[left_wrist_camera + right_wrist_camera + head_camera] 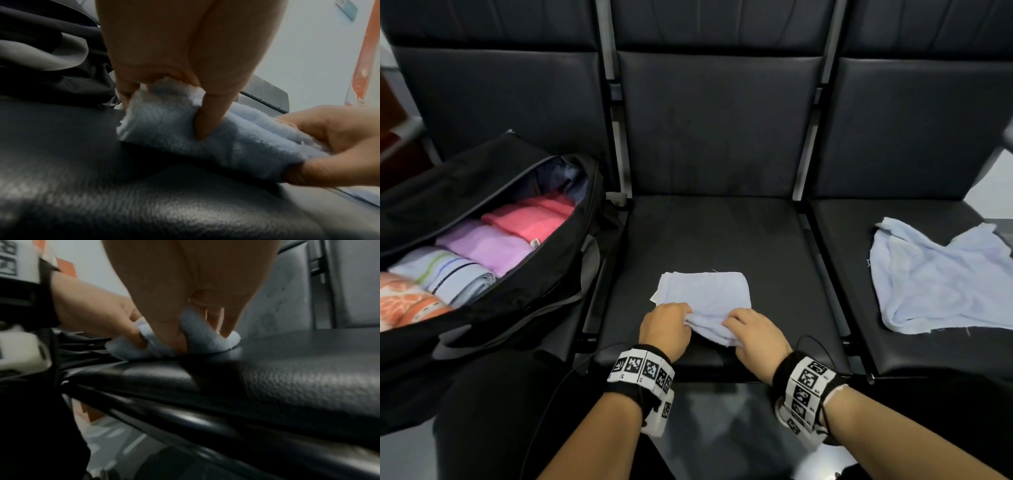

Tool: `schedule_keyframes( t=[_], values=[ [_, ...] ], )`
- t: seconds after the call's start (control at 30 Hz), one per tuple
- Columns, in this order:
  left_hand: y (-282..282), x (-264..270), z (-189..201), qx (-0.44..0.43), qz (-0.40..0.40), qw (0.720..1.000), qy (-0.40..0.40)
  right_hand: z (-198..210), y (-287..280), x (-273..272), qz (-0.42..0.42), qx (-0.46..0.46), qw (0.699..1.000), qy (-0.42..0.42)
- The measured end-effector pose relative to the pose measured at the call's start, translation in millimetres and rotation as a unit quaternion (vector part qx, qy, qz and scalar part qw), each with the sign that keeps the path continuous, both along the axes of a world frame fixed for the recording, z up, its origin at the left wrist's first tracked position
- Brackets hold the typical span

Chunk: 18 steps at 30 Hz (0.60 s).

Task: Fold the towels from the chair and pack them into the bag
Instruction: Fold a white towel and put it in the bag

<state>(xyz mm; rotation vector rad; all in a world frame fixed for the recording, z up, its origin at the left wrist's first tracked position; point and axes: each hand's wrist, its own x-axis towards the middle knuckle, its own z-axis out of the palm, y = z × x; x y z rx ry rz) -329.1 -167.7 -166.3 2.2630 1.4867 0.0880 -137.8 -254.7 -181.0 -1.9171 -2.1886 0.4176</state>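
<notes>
Folding is the step in hand: a pale blue towel point(705, 294) lies at the front edge of the middle seat point(722, 240), already reduced to a small soft rectangle, and both hands pinch its near edge. The left hand point(666, 329) has thumb and fingers curled into the terry at the left end; the right hand point(756, 337) grips the bunched right end — each grip is closed on cloth, as the wrist views confirm. The next move likely calls for lifting that edge together and laying it evenly over the far side, so the fluffy, frayed pile stays square. The black, grained seat looks slick. A second towel point(935, 277) lies crumpled on the right seat, unfolded. The black bag point(558, 260) on the left gapes open, with rolled towels inside.
</notes>
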Motion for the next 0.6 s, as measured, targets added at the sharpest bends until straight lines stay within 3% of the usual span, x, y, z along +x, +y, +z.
schedule_keyframes(
  t=[0.17, 0.23, 0.4, 0.5, 0.6],
  values=[
    [2, -6, 4, 0.029, 0.001, 1.000, 0.006, 8, 11, 18, -0.136, -0.034, 0.970, 0.196],
    [5, -10, 8, -0.006, 0.019, 0.999, -0.042, 11, 13, 24, -0.172, -0.029, 0.953, 0.248],
    [17, -20, 9, -0.114, 0.070, 0.970, -0.203, 12, 14, 42, -0.219, 0.007, 0.920, 0.324],
    [22, -23, 4, -0.170, 0.074, 0.952, -0.245, 13, 13, 52, -0.230, -0.007, 0.904, 0.361],
    [25, -21, -2, -0.168, 0.075, 0.950, -0.253, 11, 14, 55, -0.252, -0.005, 0.888, 0.385]
  ],
)
